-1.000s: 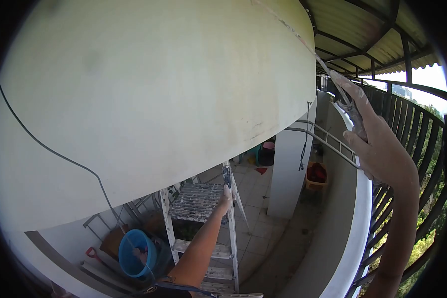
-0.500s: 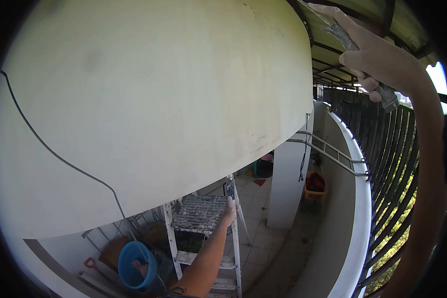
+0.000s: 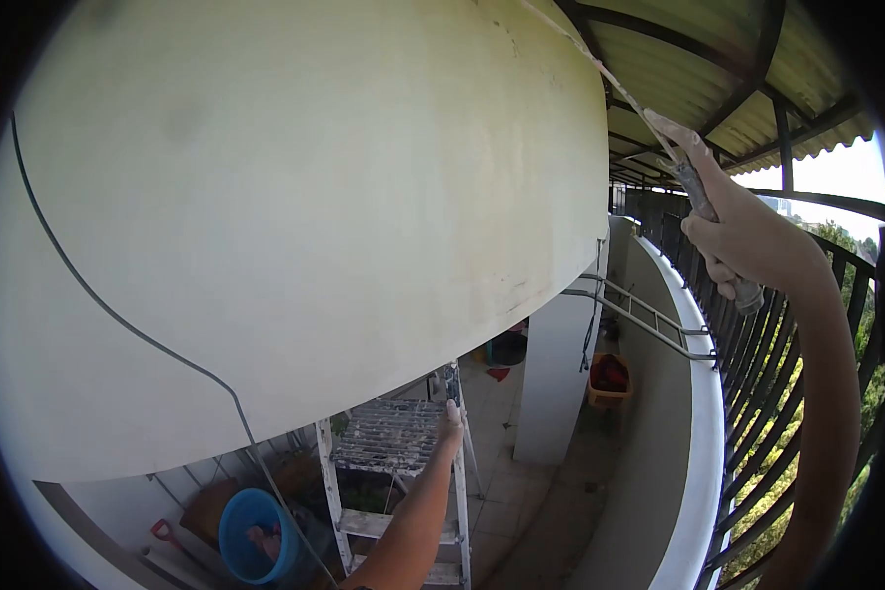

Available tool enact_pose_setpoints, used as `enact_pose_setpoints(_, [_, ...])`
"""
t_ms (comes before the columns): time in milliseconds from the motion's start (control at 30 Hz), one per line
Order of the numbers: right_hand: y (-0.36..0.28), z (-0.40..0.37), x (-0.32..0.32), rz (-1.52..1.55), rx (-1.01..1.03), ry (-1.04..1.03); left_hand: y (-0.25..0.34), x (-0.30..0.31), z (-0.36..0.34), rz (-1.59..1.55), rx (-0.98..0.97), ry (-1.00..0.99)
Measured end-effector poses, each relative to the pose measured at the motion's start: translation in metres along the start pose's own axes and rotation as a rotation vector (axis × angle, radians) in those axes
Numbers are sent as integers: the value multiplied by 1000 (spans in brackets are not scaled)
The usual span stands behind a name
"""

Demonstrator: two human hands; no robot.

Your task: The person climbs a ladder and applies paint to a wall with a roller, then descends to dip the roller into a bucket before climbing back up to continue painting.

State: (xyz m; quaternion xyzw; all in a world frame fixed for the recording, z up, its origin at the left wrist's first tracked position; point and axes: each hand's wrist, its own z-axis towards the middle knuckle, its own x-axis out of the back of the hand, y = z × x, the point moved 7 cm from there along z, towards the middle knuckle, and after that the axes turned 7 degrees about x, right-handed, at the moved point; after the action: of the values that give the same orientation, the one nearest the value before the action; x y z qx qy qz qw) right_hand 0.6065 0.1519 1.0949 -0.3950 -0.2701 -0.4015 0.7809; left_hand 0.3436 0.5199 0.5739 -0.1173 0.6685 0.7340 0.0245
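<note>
Right hand (image 3: 763, 236) curls round the grip (image 3: 694, 187), likely the best hold, of a seemingly light, stiff rod (image 3: 626, 95); left hand (image 3: 449, 425) clasps a ladder (image 3: 368, 523).

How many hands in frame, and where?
2. Right hand: upper right, around the handle of a long thin rod. Left hand: lower center, on the stepladder. Neither is fully hidden.

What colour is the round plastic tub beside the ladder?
The round plastic tub is blue, seen best in the head view.
</note>
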Motion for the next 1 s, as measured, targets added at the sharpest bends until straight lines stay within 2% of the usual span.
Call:
enact_pose_setpoints(67, [-10,28,15,102,16,82,-7,0,6,18,-10,-16])
enact_pose_setpoints(167, [-27,55,20,84,105,138,-5,2,6,19,4,-55])
enact_pose_setpoints(300, [-14,52,-1,31,138,124,3,1,-6,56,62,-42])
enact_pose_setpoints(367, [0,36,-17,-47,104,127,4,0,-6,59,75,-40])
enact_pose_setpoints(433, [30,15,-41,74,5,24,-2,2,-2,43,78,-58])
enact_pose_setpoints(533, [48,-31,-79,78,-57,-77,2,0,-1,43,48,-106])
enact_pose_setpoints(700, [88,-106,-132,-98,-196,-236,5,0,-5,42,59,-93])
enact_pose_setpoints(800, [93,-140,-166,111,-169,-334,17,-2,-17,66,97,-70])
enact_pose_setpoints(900, [118,-176,-210,152,-7,-328,9,1,-9,95,76,-46])
enact_pose_setpoints(1000, [127,-195,-245,186,20,-352,3,3,-5,95,92,-41])
